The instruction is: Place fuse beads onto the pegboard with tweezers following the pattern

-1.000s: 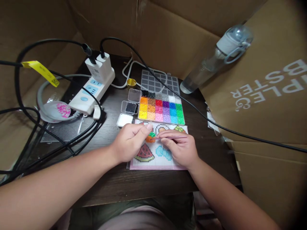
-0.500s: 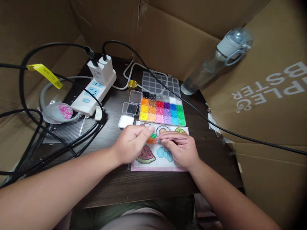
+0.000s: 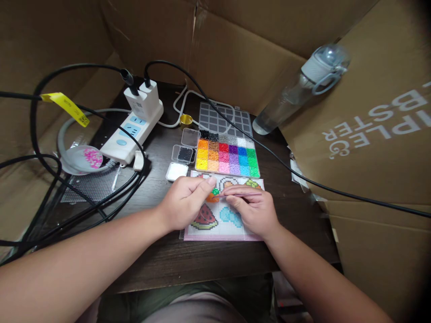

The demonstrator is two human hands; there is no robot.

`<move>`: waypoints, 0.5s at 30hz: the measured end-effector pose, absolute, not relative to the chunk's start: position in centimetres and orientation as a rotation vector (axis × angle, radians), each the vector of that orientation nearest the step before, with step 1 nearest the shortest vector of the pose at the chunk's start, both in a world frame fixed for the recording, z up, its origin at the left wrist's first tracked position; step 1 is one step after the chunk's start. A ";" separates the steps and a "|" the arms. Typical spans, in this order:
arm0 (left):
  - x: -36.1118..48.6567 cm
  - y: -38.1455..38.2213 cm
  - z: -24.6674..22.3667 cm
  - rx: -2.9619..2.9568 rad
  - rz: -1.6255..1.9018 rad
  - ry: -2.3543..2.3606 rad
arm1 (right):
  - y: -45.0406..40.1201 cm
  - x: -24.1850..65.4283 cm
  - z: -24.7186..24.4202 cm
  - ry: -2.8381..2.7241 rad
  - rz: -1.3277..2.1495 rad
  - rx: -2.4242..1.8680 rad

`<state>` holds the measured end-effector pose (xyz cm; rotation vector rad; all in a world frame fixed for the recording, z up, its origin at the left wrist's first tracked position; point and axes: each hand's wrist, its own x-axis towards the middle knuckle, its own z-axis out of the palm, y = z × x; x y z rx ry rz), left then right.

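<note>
Below the near edge of the dark surface (image 3: 182,267), dark green cloth (image 3: 124,305) is covering my lap. On the surface, a pink-edged pattern sheet (image 3: 235,231) is lying in front of me, showing a watermelon slice (image 3: 204,217) and a light blue picture (image 3: 230,216) in its nearer row.

Over the sheet's right part, my right hand (image 3: 253,211) is pinching a thin pink tool (image 3: 247,194) between thumb and fingers, and the tool's tip is pointing left. Opposite it, my left hand (image 3: 185,202) is curling with the thumb laid along the bent fingers; I cannot tell whether it is gripping anything. Between my hands, the tip is reaching an orange-and-green figure (image 3: 213,196) over the sheet's upper row, partly hidden by my left thumb.

Just beyond my left hand, a small case of white beads (image 3: 177,170) is sitting near a clear case of black beads (image 3: 185,154). Beyond the sheet, a compartment box (image 3: 227,154) is holding beads sorted by colour, its gridded lid (image 3: 208,117) lying open behind.

Farther left, a dish (image 3: 71,159) is holding pink and white beads beside a white power strip (image 3: 128,137), where two white chargers (image 3: 141,101) are standing plugged in. A gold cup (image 3: 186,120) is resting near the lid. At the far right, a clear bottle (image 3: 289,101) is standing by the cardboard walls (image 3: 242,58), and a black cable (image 3: 296,172) is running across the view.
</note>
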<state>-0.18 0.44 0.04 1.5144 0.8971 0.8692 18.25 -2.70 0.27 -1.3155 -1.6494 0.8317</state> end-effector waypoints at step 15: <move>-0.3 0.2 0.1 1.513 0.871 0.911 | -2.8 18.0 0.5 -1.614 0.805 -1.393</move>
